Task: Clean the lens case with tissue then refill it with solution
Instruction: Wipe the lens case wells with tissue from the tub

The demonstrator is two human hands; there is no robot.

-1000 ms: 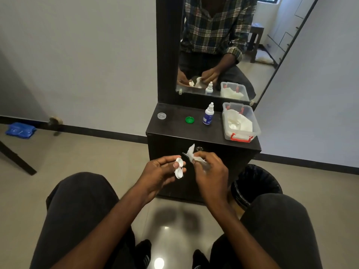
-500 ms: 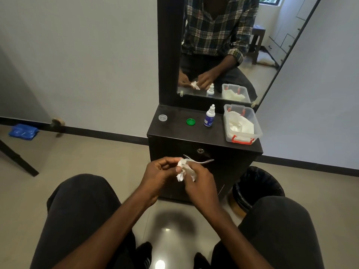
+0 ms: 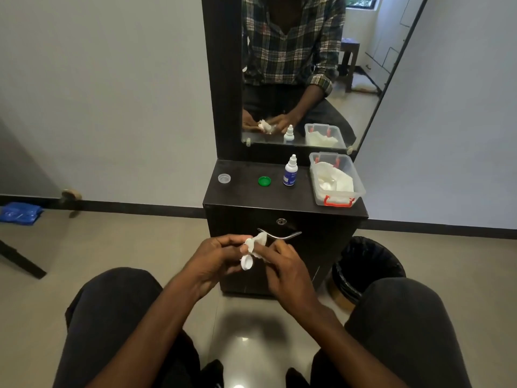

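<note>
My left hand (image 3: 214, 257) pinches the white lens case (image 3: 246, 263) in front of the cabinet, above my knees. One round well of the case shows below my fingers; the other well is covered. My right hand (image 3: 282, 261) presses a crumpled white tissue (image 3: 258, 242) onto the upper part of the case. The solution bottle (image 3: 290, 171), white with a blue label, stands upright on the dark cabinet top (image 3: 246, 197). A green cap (image 3: 264, 181) and a clear cap (image 3: 224, 178) lie to the left of the bottle.
A clear plastic box (image 3: 337, 180) with red latches holds tissues at the top's right end. A mirror (image 3: 296, 68) rises behind the top. A black waste bin (image 3: 366, 264) stands on the floor right of the cabinet. My knees frame the space below my hands.
My right hand has brought the tissue against the case, which was apart from it a second ago. The case's lower well now shows beneath the tissue. The view has shifted slightly.
</note>
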